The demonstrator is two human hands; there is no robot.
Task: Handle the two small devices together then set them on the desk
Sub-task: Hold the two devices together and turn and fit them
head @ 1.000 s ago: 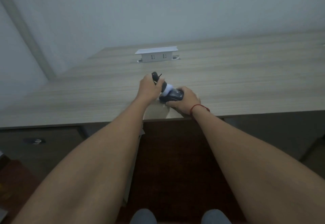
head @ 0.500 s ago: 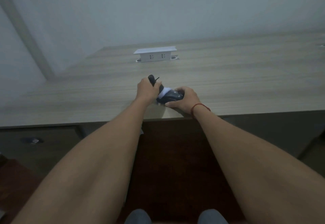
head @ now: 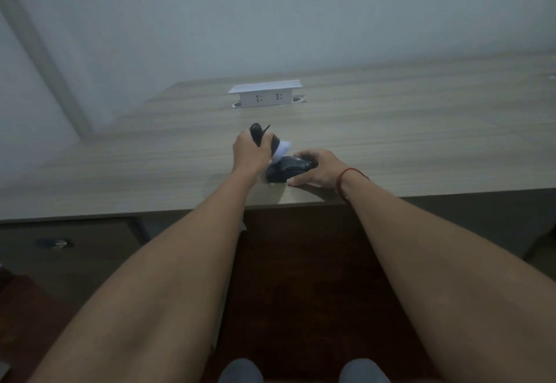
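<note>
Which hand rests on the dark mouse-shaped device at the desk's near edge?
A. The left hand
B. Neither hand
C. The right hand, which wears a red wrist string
C: the right hand, red string at its wrist, covers the dark device on the desk.

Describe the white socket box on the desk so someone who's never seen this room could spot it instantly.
Start at the wooden desk and look toward its far edge by the wall. There a white socket box stands up from the surface, beyond both hands. It is the only white, rectangular thing there, with two outlets on its front.
</note>
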